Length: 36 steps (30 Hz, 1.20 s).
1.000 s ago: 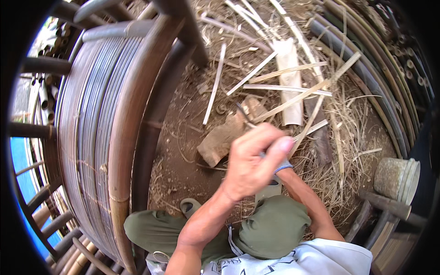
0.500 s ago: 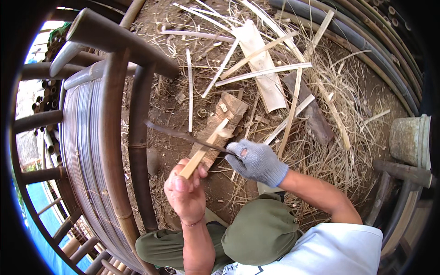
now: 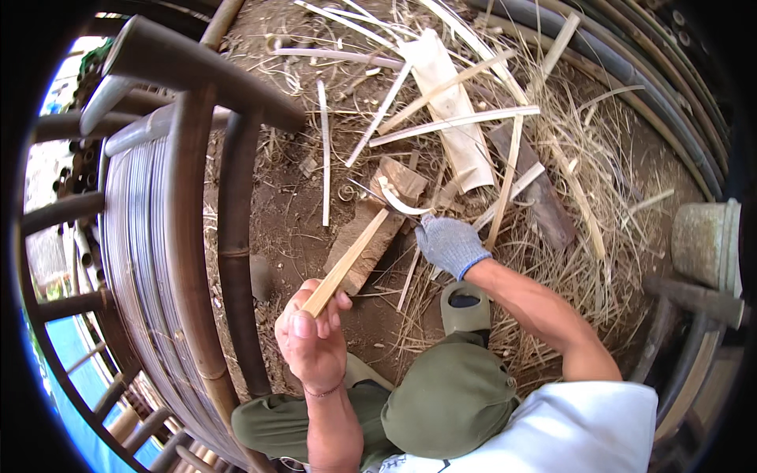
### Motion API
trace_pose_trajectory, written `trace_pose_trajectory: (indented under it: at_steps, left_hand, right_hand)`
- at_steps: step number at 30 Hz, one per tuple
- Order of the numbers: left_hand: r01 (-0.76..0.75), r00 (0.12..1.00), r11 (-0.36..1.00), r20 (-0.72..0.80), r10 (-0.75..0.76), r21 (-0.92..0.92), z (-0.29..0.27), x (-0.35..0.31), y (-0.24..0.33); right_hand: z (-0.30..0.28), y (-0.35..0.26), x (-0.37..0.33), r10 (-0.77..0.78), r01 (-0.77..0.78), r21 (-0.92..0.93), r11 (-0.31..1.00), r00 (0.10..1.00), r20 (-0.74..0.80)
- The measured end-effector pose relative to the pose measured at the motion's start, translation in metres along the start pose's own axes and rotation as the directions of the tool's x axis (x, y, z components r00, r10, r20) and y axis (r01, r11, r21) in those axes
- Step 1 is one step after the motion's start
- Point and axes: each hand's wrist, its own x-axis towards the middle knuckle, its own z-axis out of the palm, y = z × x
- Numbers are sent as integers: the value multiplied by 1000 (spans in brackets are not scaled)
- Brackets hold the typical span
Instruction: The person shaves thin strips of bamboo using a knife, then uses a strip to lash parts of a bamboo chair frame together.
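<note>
The left hand [image 3: 314, 340], bare, is closed around the near end of a pale bamboo strip [image 3: 352, 256], thumb on top and fingers wrapped beneath; the strip slants up and to the right from that fist and its far end rests on a wooden block [image 3: 377, 232] lying on the dirt; at that far end a thin shaving [image 3: 400, 202] curls away from the strip; the right hand [image 3: 451, 244], in a grey knit glove, is clenched just beside the strip's far end over the block, and what it grips is mostly hidden, though a thin dark blade [image 3: 364, 191] seems to show beyond the shaving, too slight to tell for sure; the person sits with knees in green trousers [image 3: 449, 402] and a green sandal [image 3: 465, 306] planted near the block; to the left stands a bamboo chair frame [image 3: 225, 229] with dark curved poles and tightly packed slats; ahead, split bamboo pieces [image 3: 453, 118] and pale slivers lie scattered across straw; at the right edge stands a weathered grey bucket [image 3: 706, 240], well apart from both hands.
</note>
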Motion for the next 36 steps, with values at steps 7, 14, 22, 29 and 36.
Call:
trace_pose_trajectory:
  at_steps: [7, 14, 22, 29, 36]
  left_hand:
    - [-37, 999, 999, -14, 37, -17, -3, 0, -3]
    - [493, 868, 855, -27, -495, 161, -34, -52, 43]
    - [848, 506, 512, -76, -859, -137, -58, -77, -72]
    - [668, 739, 729, -252, -625, 149, -25, -72, -39]
    - [508, 859, 662, -265, -439, 551, -34, -98, -32]
  right_hand:
    - [13, -15, -16, -24, 26, 21, 999, 994, -110]
    - [2, 22, -14, 17, -25, 314, 949, 999, 28]
    - [-16, -2, -46, -22, 69, 251, 966, 982, -186]
    - [-68, -46, -53, -182, 236, 166, 958, 941, -284]
    - [-56, -73, -59, -396, 407, 44, 912, 905, -157]
